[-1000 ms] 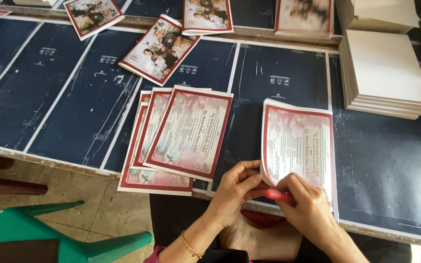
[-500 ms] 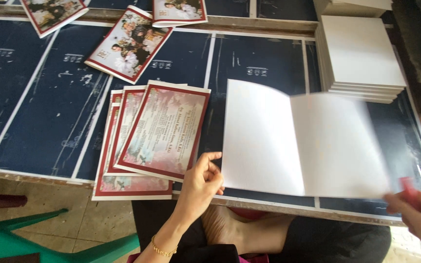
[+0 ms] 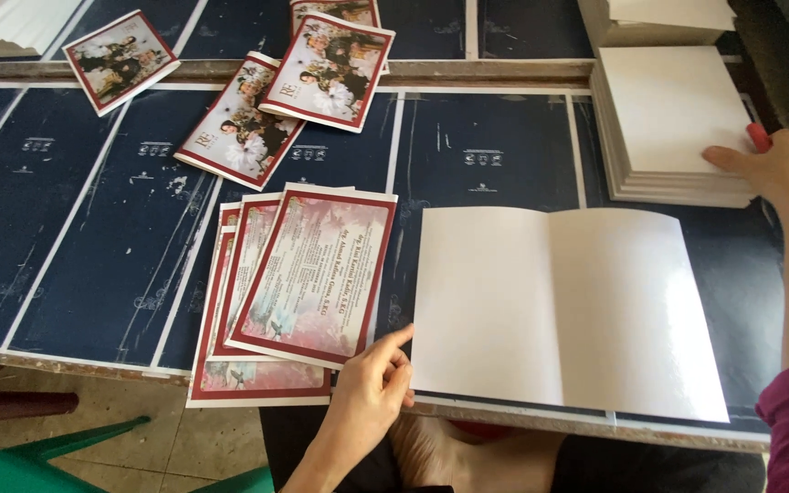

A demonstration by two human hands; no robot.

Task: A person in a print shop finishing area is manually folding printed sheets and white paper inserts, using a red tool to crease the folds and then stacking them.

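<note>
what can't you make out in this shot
Head view only:
- Red thing under the right hand: mostly covered by the hand, kind unclear.
- Open white sheet: its underside faces the table.
- Upper white stack: cut off by the top edge.
- Left hand touches the sheet's corner.

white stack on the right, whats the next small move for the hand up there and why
Probably lift the top sheet off the white stack and bring it down to the opened white card. The right hand already rests on the stack's right edge with a red object in its grip, while the left hand steadies the card's lower left corner. The card lies flat, blank side up.
</note>
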